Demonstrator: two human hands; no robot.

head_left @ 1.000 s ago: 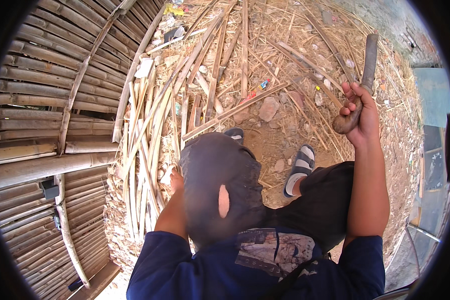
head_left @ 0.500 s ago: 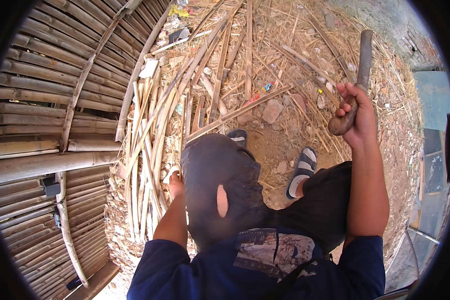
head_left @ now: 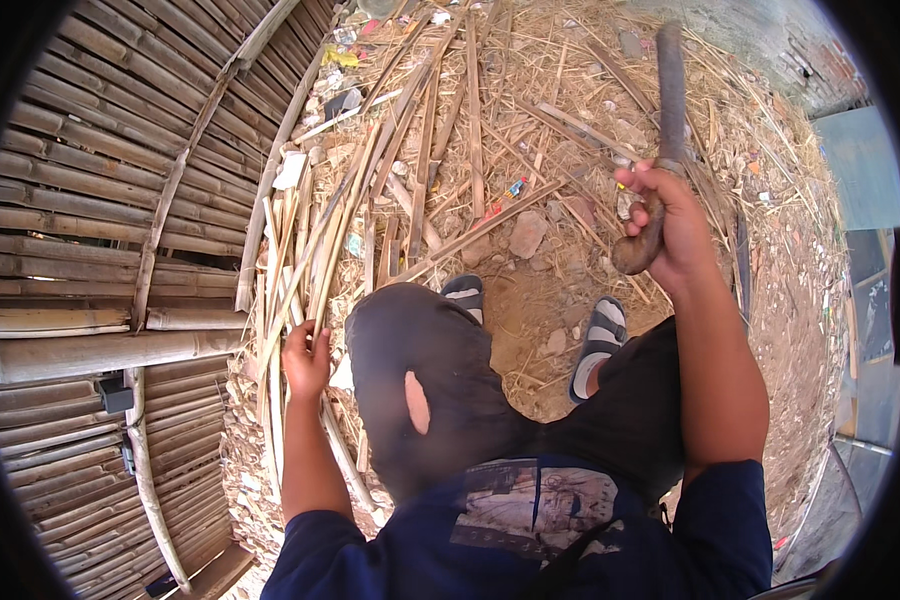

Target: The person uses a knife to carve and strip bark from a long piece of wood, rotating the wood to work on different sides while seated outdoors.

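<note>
My right hand is wrapped round the curved brown handle of a machete, its long dark blade pointing away from me. The machete is raised above the littered ground, right of my knees. Left of my bent knee, my left hand reaches over a pile of split bamboo strips. Its fingers are slightly apart and lie against the strips; a firm hold on any one does not show.
A bamboo slat wall stands on the left. Longer strips, straw, a stone and bits of rubbish lie ahead. My sandalled feet rest on bare soil. Blue-grey panels stand at the far right.
My left hand has moved left from beside my knee onto the bamboo strips. My right hand has carried the machete slightly left, and its blade points more directly away.
</note>
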